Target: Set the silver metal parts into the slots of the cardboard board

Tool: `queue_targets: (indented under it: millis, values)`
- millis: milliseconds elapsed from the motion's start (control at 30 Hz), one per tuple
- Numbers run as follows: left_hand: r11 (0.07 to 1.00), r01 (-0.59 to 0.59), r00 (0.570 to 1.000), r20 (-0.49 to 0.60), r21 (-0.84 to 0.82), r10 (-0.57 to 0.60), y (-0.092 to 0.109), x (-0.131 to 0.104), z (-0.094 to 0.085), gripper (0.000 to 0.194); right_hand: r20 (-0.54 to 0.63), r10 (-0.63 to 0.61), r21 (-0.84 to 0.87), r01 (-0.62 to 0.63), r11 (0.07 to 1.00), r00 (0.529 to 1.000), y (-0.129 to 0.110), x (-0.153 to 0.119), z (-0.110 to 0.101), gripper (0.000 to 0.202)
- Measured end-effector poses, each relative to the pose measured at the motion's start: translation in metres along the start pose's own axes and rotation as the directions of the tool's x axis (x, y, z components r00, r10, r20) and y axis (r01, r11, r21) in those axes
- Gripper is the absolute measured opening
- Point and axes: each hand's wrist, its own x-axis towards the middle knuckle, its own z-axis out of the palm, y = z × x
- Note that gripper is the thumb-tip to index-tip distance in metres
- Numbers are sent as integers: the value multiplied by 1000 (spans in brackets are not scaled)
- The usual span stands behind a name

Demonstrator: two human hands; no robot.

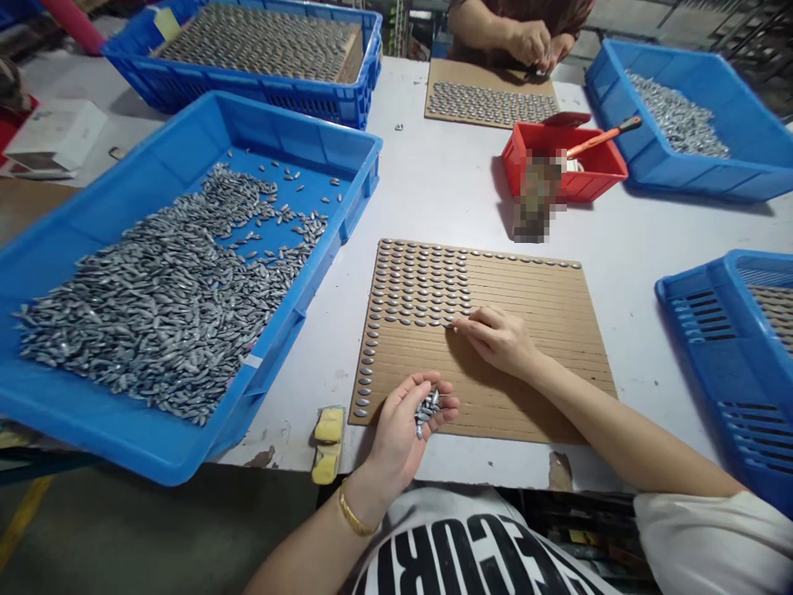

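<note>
A ridged cardboard sheet (533,364) lies on the white table, with rows of small silvery metal pieces (421,281) over its upper left part, one line along the top edge and one down the left edge. My left hand (409,421) is cupped palm up over the sheet's lower left edge and holds a small heap of the same pieces (429,405). With fingertips pinched, my right hand (496,339) touches the sheet at the right end of the lowest full row, at a metal piece.
To the left stands a large blue tray (297,132) of loose metal pieces. A red box (595,182) with an orange-handled tool, several other blue crates (694,306) and yellow foam (328,438) surround the sheet. Across the table, another person's hands (538,48) work over a second board (489,103).
</note>
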Motion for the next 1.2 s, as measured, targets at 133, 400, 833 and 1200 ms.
queue_targets:
  millis: [133, 400, 833, 1200]
  values:
    - [1000, 4, 1000, -3, 2, -4, 0, 0, 0, 20, 17, -23, -40, 24, 999, 1000, -9, -1, 6, 21]
    - [1000, 0, 1000, -7, 0, 0, 0, 0, 1, 20, 53, -8, -20, 9, 1000, 999, -6, -1, 9, 22]
    - [1000, -12, 1000, -3, 0, 12, -1, 0, 1, 22, 24, 0, -46, 1, 999, 1000, -12, 2, 7, 19]
    - [1000, -5, 1000, 14, -20, 5, 1, -2, 3, 20, -3, 46, -126, -46, 991, 999, -32, 27, 16, 20]
